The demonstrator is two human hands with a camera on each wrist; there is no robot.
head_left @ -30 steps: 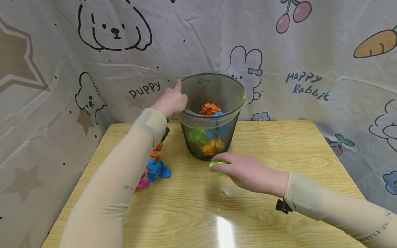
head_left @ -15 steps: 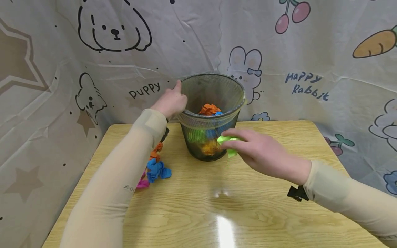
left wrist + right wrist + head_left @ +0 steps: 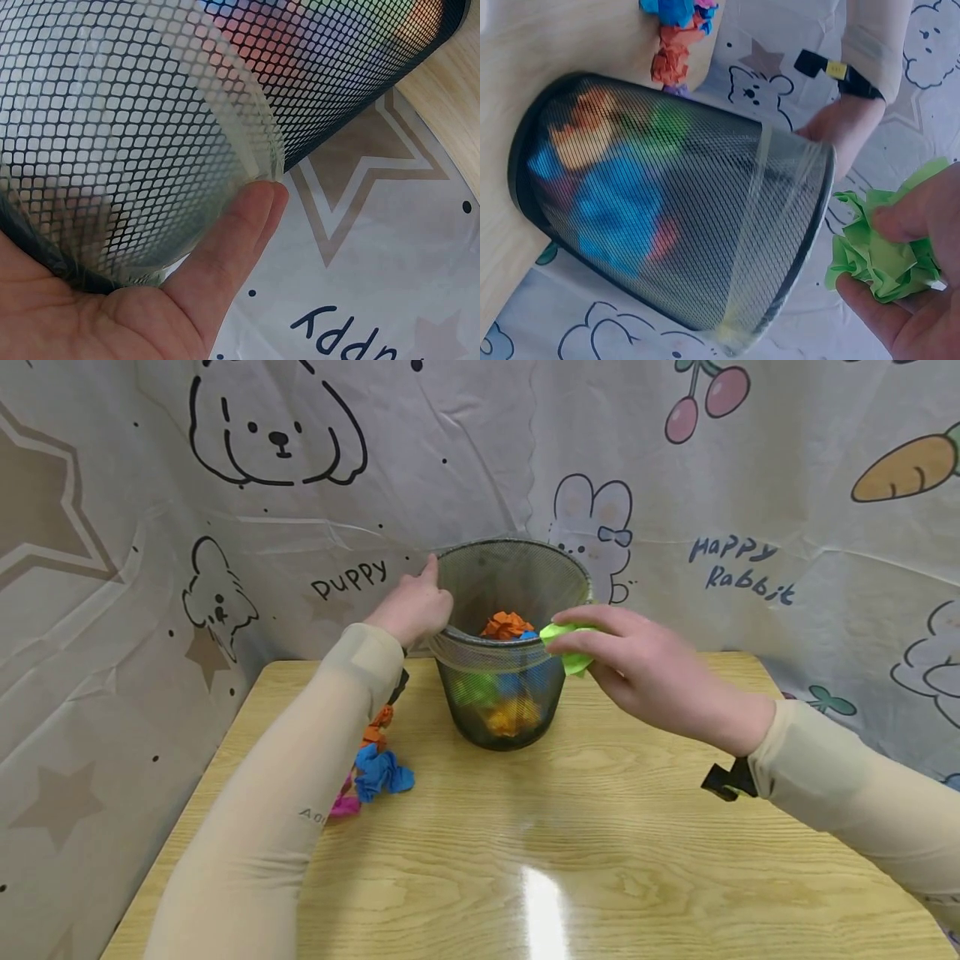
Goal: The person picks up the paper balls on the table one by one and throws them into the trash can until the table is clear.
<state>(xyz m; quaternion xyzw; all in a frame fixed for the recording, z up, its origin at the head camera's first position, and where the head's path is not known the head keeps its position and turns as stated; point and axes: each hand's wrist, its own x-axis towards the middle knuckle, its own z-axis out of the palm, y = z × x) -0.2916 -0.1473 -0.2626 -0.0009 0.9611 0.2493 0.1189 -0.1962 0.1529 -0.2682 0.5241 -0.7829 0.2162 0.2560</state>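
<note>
A dark mesh wastebasket [image 3: 452,681] with a clear liner folded over its rim stands at the table's back. Through its wall show several crumpled paper balls, with an orange paper ball [image 3: 507,626] on top. My left hand [image 3: 411,610] holds the rim at the left; in the left wrist view its fingers [image 3: 225,251] lie along the outside of the mesh and liner. My right hand [image 3: 660,681] pinches a light green crumpled paper ball [image 3: 877,255] between thumb and fingers, close to the basket's right rim.
Left of the basket, partly behind my left sleeve, lie a blue paper ball [image 3: 381,774], orange crumpled paper [image 3: 375,731] and pink crumpled paper [image 3: 345,806] on the wooden table [image 3: 600,860]. A printed cloth [image 3: 480,452] hangs right behind the table.
My right hand has risen from low beside the basket's base up to its right rim, carrying the green paper ball. My left hand has stayed on the rim.
</note>
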